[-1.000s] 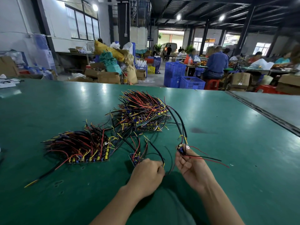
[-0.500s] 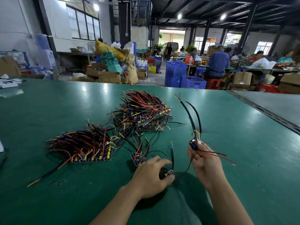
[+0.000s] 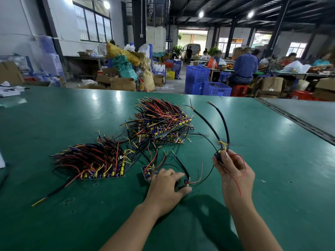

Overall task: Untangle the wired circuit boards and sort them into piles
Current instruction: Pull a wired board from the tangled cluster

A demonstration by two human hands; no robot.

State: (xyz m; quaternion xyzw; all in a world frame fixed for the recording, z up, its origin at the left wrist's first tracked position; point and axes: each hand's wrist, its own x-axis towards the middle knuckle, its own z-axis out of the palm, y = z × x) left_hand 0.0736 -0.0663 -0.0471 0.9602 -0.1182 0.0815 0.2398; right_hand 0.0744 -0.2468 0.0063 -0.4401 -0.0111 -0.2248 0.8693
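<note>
Table (image 3: 72, 124): a green work surface is seen, filling the lower view; all the wired circuit boards lie on it or are held just over it.
Blue crates (image 3: 208, 84): stacked on the floor beyond the table's far edge, near a seated person in blue (image 3: 243, 67).
Far pile (image 3: 163, 122): a dense heap of wired boards is set at the middle of the table, its red, black and yellow leads fanned up and to the left.
Near pile (image 3: 94, 160): a second heap is laid left of the hands, boards lined along its near edge, one thick black lead trailing towards the near left.
Right hand (image 3: 233, 171): raised above the table, palm towards the camera; the held board is pinched at the fingertips.
Left hand (image 3: 166, 187): laid palm down on the table, fingers loosely spread, forefinger and thumb placed either side of the loose board; whether that board is pinched cannot be told.
Black cables (image 3: 215, 127): two thick leads are seen arching up and away from the held board.
Small cluster (image 3: 147, 172): a few boards are left just beside the left knuckles, between the near pile and the hand.
Held board (image 3: 218, 155): small and dark, with yellow leads; a thin red wire (image 3: 237, 178) is draped across the right palm.
Loose board (image 3: 186, 182): lying on the table at the left fingertips, apart from both piles.
</note>
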